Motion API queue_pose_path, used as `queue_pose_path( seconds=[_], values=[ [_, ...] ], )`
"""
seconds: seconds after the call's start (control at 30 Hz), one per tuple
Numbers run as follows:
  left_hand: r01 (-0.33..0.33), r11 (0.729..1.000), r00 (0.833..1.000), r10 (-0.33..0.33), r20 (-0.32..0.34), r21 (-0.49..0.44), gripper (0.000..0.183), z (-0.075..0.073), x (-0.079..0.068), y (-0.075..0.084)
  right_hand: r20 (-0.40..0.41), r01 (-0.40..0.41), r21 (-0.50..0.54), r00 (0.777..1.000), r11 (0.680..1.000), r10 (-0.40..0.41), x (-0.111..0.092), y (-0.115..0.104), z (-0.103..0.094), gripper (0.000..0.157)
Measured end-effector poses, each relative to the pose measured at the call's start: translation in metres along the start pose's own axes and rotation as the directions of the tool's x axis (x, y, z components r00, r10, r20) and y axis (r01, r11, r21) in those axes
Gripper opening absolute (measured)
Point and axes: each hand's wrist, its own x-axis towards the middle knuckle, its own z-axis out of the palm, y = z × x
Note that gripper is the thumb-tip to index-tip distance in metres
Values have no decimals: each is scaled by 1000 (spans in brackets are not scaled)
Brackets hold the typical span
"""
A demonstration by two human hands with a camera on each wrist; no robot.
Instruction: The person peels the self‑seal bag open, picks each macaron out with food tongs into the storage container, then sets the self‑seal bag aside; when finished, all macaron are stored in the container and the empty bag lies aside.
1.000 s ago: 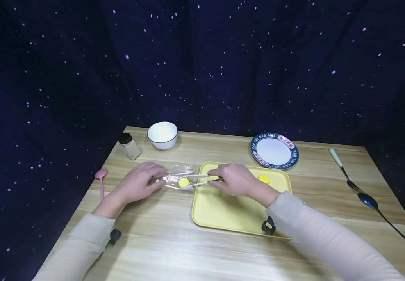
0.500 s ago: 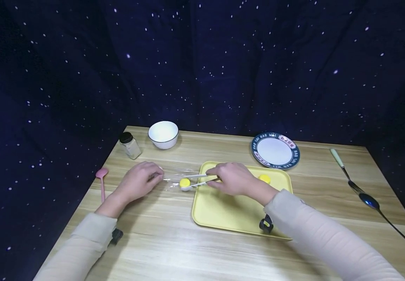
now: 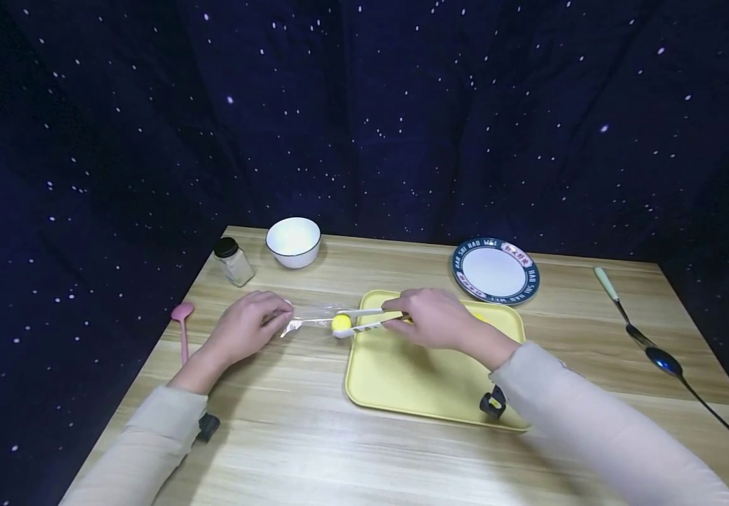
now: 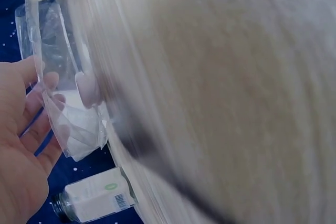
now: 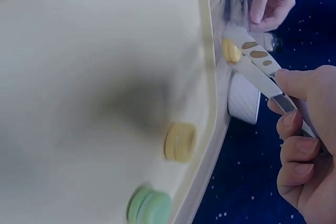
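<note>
My left hand (image 3: 247, 327) pinches the edge of a clear plastic bag (image 3: 313, 316) to the left of the yellow tray (image 3: 364, 393). In the left wrist view the bag (image 4: 68, 114) stretches up from the thumb and fingers. My right hand (image 3: 434, 320) holds white tongs (image 3: 370, 325) reaching left over the tray's edge. Between their tips sits a yellow macaron (image 3: 342, 323), right at the bag. The right wrist view shows this macaron (image 5: 231, 51) gripped by the tongs (image 5: 257, 74). A second yellow macaron (image 5: 180, 141) and a green one (image 5: 149, 206) lie on the tray.
A white bowl (image 3: 293, 244) and a black-lidded jar (image 3: 234, 263) stand at the back left. A pink spoon (image 3: 183, 327) lies by the left arm. Behind the tray is a dark-rimmed plate (image 3: 495, 271). A fork (image 3: 617, 302) and a dark spoon (image 3: 664, 362) lie far right.
My left fingers have closed together on the bag's edge. My right hand, the tongs and the macaron have shifted slightly right, and the bag now looks stretched between the hands.
</note>
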Motion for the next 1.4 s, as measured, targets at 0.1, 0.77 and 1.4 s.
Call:
queue_pose_path(
  seconds=[0.1, 0.77, 1.4],
  values=[
    [15, 1000, 1000, -15, -3, -16, 9, -1, -1, -1, -22, -14, 21, 1000, 1000, 14, -10, 7, -5, 31],
    [42, 999, 998, -44, -55, -27, 8, -6, -4, -3, 36, -212, 34, 977, 977, 211, -132, 67, -39, 33],
    [-17, 1000, 997, 15, -73, -22, 7, -9, -2, 2, 98, -239, 64, 968, 969, 232, -121, 58, -69, 32]
  ],
)
